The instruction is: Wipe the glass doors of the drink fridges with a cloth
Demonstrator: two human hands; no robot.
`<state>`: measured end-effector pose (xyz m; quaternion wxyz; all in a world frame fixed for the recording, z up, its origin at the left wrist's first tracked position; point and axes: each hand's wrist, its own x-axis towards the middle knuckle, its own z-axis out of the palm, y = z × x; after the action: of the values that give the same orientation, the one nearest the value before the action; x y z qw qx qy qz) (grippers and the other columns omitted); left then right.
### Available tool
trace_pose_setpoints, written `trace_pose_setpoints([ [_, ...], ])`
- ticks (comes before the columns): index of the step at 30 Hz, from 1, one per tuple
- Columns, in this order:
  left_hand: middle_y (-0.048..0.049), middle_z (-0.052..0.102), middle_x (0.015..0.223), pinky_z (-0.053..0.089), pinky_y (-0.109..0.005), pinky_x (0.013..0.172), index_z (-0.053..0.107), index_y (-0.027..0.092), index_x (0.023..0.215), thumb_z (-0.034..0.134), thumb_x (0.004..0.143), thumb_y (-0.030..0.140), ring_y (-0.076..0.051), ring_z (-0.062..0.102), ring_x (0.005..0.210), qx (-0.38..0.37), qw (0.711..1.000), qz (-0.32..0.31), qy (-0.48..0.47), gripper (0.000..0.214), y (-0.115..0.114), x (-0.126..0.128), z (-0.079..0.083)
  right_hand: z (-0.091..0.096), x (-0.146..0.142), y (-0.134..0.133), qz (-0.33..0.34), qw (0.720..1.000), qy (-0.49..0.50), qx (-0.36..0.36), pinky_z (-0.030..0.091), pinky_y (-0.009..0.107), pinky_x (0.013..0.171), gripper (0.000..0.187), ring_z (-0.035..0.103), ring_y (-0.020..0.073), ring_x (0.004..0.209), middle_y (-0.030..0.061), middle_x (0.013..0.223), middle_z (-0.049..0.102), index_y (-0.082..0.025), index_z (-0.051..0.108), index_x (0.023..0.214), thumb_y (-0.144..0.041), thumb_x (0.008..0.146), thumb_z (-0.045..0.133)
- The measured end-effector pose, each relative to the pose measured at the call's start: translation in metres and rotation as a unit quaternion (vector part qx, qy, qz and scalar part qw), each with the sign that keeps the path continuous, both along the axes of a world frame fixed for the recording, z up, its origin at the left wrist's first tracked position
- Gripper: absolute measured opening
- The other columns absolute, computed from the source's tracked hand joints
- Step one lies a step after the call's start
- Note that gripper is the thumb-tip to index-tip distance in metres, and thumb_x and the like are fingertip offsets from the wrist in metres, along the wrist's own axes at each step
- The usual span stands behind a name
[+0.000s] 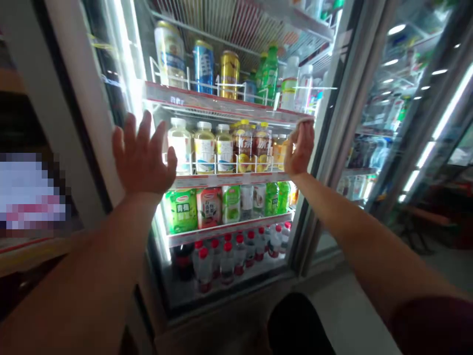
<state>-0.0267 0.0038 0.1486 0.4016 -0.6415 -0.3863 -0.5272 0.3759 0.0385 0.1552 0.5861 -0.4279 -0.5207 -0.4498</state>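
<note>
My left hand [142, 158] is raised at the left side of a lit drinks fridge [229, 178], palm forward and fingers spread. It holds nothing; whether it touches the glass I cannot tell. My right hand [301, 150] is up at the fridge's right side, fingers together over a thin pale cloth [306, 120] whose edge shows above the fingertips. Between my hands stand bottles with white caps [204, 148] and brown-labelled tea bottles [244, 145] on the middle shelf.
Cans [229, 74] and green bottles [269, 74] stand on the shelf above. Green bottles [181, 211] fill the shelf below, and red-capped bottles [227, 264] the bottom. A metal door frame [347, 98] and another fridge [380, 128] are at right. My dark-clothed knee [297, 325] shows below.
</note>
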Motion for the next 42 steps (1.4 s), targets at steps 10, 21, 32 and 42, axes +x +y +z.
trace_pose_setpoints([
  [10, -0.0018, 0.017, 0.168, 0.009, -0.058, 0.127, 0.022, 0.029, 0.159, 0.049, 0.095, 0.037, -0.026, 0.007, 0.157, -0.018, 1.0, -0.012, 0.01, 0.07, -0.002, -0.002, 0.0, -0.007, 0.001, -0.019, 0.002, 0.945, -0.288, -0.155, 0.022, 0.049, 0.129, 0.058, 0.021, 0.0235, 0.155, 0.0015, 0.157, 0.043, -0.026, 0.045, 0.149, -0.043, 0.094, 0.037],
  [21, 0.0096, 0.004, 0.169, 0.005, -0.063, 0.126, 0.01, 0.039, 0.159, 0.051, 0.091, 0.036, -0.027, 0.0, 0.157, -0.04, 0.999, -0.029, 0.02, 0.08, 0.001, -0.008, 0.0, -0.015, 0.02, 0.017, -0.027, 0.996, 0.034, 0.077, 0.034, 0.047, 0.125, 0.061, 0.033, 0.0194, 0.15, 0.0106, 0.155, 0.042, -0.019, 0.032, 0.156, -0.04, 0.102, 0.012],
  [32, 0.0154, -0.001, 0.168, 0.002, -0.058, 0.128, 0.008, 0.042, 0.159, 0.051, 0.085, 0.036, -0.022, -0.004, 0.157, -0.059, 0.998, -0.022, 0.014, 0.086, 0.009, -0.012, 0.002, -0.017, 0.016, 0.011, -0.011, 0.999, 0.023, 0.032, 0.03, 0.046, 0.126, 0.06, 0.031, 0.0182, 0.151, 0.0133, 0.153, 0.044, -0.013, 0.042, 0.148, -0.033, 0.1, 0.013],
  [42, 0.0076, 0.013, 0.168, 0.005, -0.054, 0.128, 0.022, 0.034, 0.158, 0.05, 0.087, 0.04, -0.022, 0.004, 0.157, -0.048, 0.998, -0.026, 0.001, 0.077, 0.003, -0.008, 0.0, -0.019, 0.002, -0.003, -0.025, 0.997, -0.065, -0.038, 0.03, 0.043, 0.127, 0.058, 0.027, 0.0169, 0.153, 0.0074, 0.153, 0.046, -0.021, 0.047, 0.147, -0.038, 0.096, 0.023],
])
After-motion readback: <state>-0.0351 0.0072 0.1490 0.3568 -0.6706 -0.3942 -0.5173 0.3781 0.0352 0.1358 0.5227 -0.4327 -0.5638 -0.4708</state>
